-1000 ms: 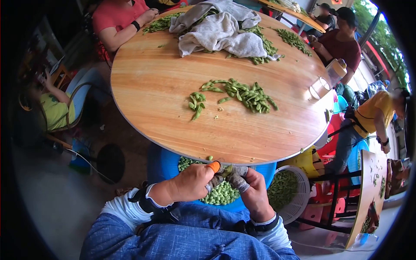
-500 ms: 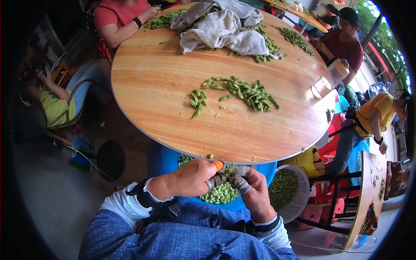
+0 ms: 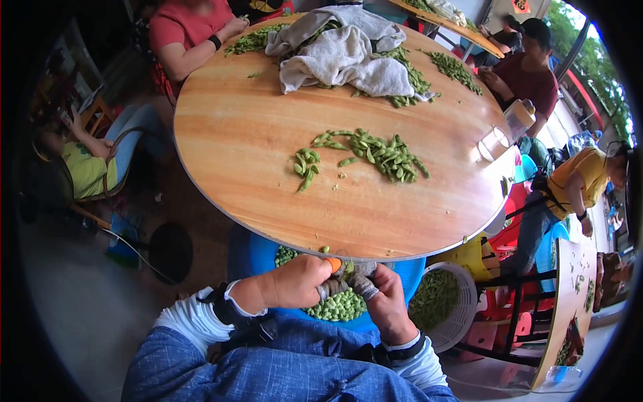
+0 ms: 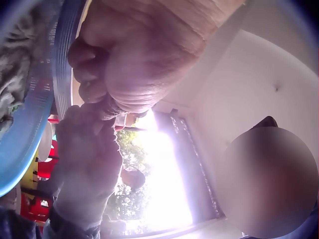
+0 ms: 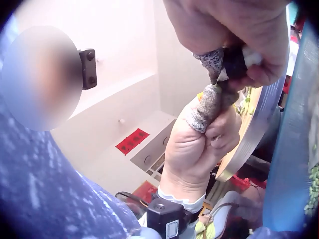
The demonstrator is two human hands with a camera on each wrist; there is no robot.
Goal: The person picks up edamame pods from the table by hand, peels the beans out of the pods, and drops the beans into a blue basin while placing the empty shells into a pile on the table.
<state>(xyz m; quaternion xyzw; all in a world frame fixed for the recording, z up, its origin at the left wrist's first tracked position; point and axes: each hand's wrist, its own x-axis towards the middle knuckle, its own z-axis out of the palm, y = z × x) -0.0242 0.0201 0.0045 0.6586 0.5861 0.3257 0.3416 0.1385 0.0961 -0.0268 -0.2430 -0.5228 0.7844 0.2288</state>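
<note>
My left hand [image 3: 295, 283] and right hand [image 3: 390, 303] meet just below the near table edge, over a blue basin [image 3: 410, 273] of shelled green beans [image 3: 336, 307]. Between their fingertips they pinch a green bean pod [image 3: 347, 268]. Grey cloth-like covers wrap the thumbs and some fingers, and an orange cover [image 3: 335, 264] sits on one left finger. In the right wrist view the covered tips of the left hand [image 5: 192, 144] and right hand [image 5: 239, 30] press together, largely hiding the pod.
On the round wooden table [image 3: 248, 154] lies a pile of pods [image 3: 385, 155], with a grey cloth [image 3: 345, 57] over more pods behind. A white basket of pods [image 3: 462, 301] stands right of the basin. Other people sit around the table, and a clear cup [image 3: 494, 143] stands near its right edge.
My right hand has shifted slightly left, closer to the left hand. The pod that stuck up between the fingers now sits lower among them. The head view has tilted slightly.
</note>
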